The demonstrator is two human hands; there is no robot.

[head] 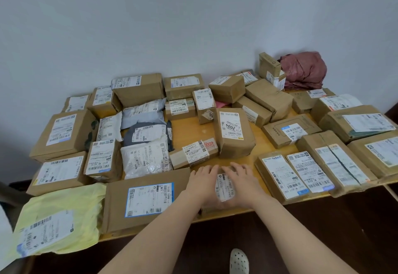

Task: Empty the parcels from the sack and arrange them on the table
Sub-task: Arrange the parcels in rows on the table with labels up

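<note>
Parcels spread across nearly the whole surface (189,127); sack (303,70) crumpled, seemingly empty, at far right corner. Likely near finished, only tidying left. Small parcel (224,187) at near edge, pressed between left hand (201,184) and right hand (242,182), fingers spread flat. Roughly thirty parcels, two hands.

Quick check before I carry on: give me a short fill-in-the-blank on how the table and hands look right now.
1. Both hands, left hand and right hand, rest on one small ____ near the table's front edge.
2. The soft mailer at the front left corner is ____ in colour.
3. The crumpled sack lies at the far ____ corner.
4. The box beyond the hands shows the number ____.

Missing: parcel; yellow; right; 2004
</note>
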